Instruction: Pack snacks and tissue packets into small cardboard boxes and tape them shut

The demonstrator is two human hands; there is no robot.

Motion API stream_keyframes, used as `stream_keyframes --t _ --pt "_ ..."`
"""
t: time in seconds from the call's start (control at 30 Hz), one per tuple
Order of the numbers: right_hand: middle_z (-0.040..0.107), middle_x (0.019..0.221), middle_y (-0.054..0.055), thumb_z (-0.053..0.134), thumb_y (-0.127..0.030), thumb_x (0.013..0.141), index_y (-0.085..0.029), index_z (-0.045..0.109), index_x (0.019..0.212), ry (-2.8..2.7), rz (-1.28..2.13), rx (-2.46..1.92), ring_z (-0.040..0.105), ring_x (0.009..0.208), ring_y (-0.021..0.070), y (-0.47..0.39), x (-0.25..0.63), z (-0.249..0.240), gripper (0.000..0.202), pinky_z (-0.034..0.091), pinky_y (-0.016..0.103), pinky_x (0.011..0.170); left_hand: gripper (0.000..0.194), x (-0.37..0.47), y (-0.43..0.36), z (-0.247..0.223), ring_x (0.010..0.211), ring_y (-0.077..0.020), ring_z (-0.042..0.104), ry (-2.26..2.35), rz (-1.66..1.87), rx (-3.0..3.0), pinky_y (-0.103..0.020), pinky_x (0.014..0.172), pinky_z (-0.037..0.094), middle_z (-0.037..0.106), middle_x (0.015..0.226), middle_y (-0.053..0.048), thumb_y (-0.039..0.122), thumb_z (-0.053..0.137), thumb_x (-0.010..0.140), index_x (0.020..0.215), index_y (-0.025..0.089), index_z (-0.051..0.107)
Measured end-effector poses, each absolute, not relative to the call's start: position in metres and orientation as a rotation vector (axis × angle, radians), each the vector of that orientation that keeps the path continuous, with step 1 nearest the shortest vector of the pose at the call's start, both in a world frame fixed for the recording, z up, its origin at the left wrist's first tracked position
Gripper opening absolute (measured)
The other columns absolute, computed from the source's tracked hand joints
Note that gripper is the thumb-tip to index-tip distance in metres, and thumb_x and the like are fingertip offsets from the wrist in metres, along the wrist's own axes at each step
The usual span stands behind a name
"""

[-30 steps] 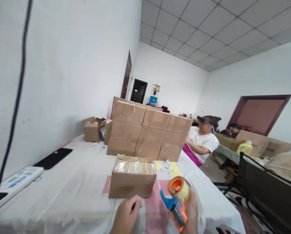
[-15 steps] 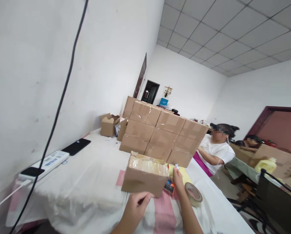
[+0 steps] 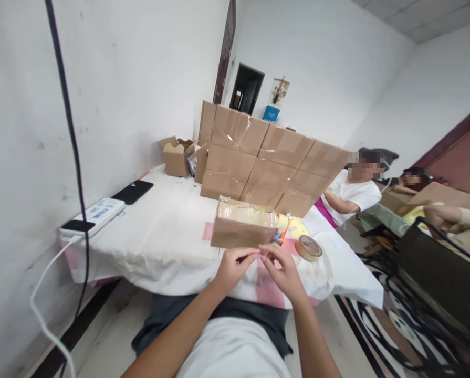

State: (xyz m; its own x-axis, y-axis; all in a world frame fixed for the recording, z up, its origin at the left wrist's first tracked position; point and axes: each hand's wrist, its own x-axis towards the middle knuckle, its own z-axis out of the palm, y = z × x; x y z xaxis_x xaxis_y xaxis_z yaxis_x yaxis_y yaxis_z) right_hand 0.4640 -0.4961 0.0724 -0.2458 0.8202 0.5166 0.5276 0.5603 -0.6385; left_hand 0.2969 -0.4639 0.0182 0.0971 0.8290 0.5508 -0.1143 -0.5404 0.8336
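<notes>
My left hand (image 3: pixel 235 266) and my right hand (image 3: pixel 282 269) meet over the table's front part, fingertips pinched together. Whatever lies between the fingertips is too small to make out. Just beyond them stands a small cardboard box (image 3: pixel 240 232) with clear tape along its upper edge; its inside is hidden from me. At the box's right end are a small blue item (image 3: pixel 277 238) and an orange strip (image 3: pixel 286 230), both partly hidden. A roll of tape (image 3: pixel 309 248) lies to the right of my right hand. Behind the orange strip shows a yellow sheet (image 3: pixel 299 228).
Taped cardboard boxes (image 3: pixel 254 163) form a wall across the table. An open carton (image 3: pixel 176 159) stands at the back left. A black phone (image 3: pixel 134 192) and a white power bank (image 3: pixel 101 215) lie near the wall. Another person (image 3: pixel 353 194) sits beyond the boxes; a chair (image 3: pixel 435 262) stands at right.
My right hand has come back from the box's right end to meet my left hand in front of the box. The view has tipped downward, showing my lap.
</notes>
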Motion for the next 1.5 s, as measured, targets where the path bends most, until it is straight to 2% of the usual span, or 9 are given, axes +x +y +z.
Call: stream_keyframes --t 0.17,0.4,0.6,0.77,0.93,1.03,1.1,1.33,1.5 --pt "0.066 0.088 0.004 0.063 -0.027 0.093 -0.024 0.07 0.099 -1.878 0.39 -1.021 0.056 0.07 0.0141 -0.484 0.451 0.078 0.01 0.043 0.027 0.06 0.02 0.292 -0.464 0.02 0.087 -0.021 0.075 0.704 1.564 1.559 -0.028 0.079 0.058 0.079 0.099 -0.007 0.03 0.066 0.091 0.099 0.018 0.079" --pt "0.063 0.08 0.003 0.058 -0.035 0.094 -0.021 0.065 0.084 -1.83 0.363 -1.163 0.054 0.067 0.0152 -0.487 0.435 0.082 0.018 0.042 0.028 0.061 0.025 0.285 -0.466 0.025 0.087 -0.0194 0.073 0.763 1.558 1.494 -0.027 0.079 0.056 0.079 0.099 -0.008 0.034 0.064 0.091 0.102 0.016 0.079" --pt "0.059 0.08 0.003 0.052 -0.028 0.098 -0.021 0.06 0.086 -1.975 0.224 -1.117 0.051 0.069 0.0158 -0.499 0.431 0.101 0.015 0.04 0.029 0.063 0.047 0.278 -0.459 0.017 0.054 -0.011 0.055 1.079 1.46 1.546 -0.023 0.057 0.046 0.067 0.066 0.003 0.035 0.066 0.089 0.132 0.017 0.064" --pt "0.057 0.091 0.005 0.049 -0.023 0.098 -0.021 0.057 0.089 -2.203 0.172 -1.121 0.053 0.081 0.0169 -0.482 0.448 0.153 0.013 0.042 0.029 0.072 0.031 0.257 -0.448 0.035 0.083 -0.0183 0.066 1.261 1.712 1.798 -0.031 0.08 0.05 0.075 0.094 -0.007 0.035 0.049 0.1 0.104 0.019 0.076" --pt "0.052 0.107 0.006 0.042 -0.017 0.098 -0.021 0.055 0.092 -2.654 0.29 -1.049 0.054 0.093 0.0162 -0.427 0.449 0.205 0.014 0.045 0.029 0.085 0.042 0.243 -0.42 0.08 0.131 -0.0254 0.053 1.44 1.54 2.458 -0.044 0.109 0.035 0.064 0.137 -0.009 0.034 0.045 0.102 0.142 0.024 0.054" --pt "0.048 0.123 0.009 0.047 -0.013 0.093 -0.019 0.058 0.09 -2.873 0.305 -1.104 0.055 0.094 0.0155 -0.384 0.44 0.218 0.013 0.046 0.029 0.087 0.06 0.247 -0.405 0.091 0.133 -0.0225 0.052 1.395 1.373 2.598 -0.044 0.114 0.029 0.065 0.135 -0.01 0.038 0.044 0.102 0.156 0.019 0.028" --pt "0.048 0.124 0.009 0.052 -0.01 0.088 -0.017 0.061 0.088 -2.973 0.275 -1.194 0.056 0.092 0.0158 -0.357 0.434 0.219 0.011 0.046 0.029 0.086 0.063 0.251 -0.401 0.09 0.131 -0.022 0.053 1.407 1.34 2.595 -0.044 0.116 0.027 0.067 0.133 -0.01 0.039 0.044 0.102 0.157 0.017 0.024" --pt "0.055 0.106 0.007 0.064 -0.011 0.079 -0.018 0.067 0.089 -3.105 0.225 -1.387 0.056 0.084 0.0174 -0.301 0.426 0.206 0.012 0.045 0.027 0.079 0.058 0.254 -0.405 0.083 0.135 -0.0276 0.046 1.445 1.179 2.739 -0.051 0.116 0.027 0.047 0.154 -0.007 0.036 0.06 0.093 0.148 0.029 0.043" --pt "0.056 0.097 0.006 0.065 -0.014 0.079 -0.019 0.067 0.089 -3.155 0.187 -1.388 0.055 0.08 0.0171 -0.29 0.425 0.199 0.011 0.044 0.027 0.074 0.06 0.254 -0.409 0.082 0.14 -0.0292 0.04 1.415 1.048 2.851 -0.058 0.117 0.024 0.048 0.154 -0.005 0.024 0.067 0.087 0.143 0.03 0.048"
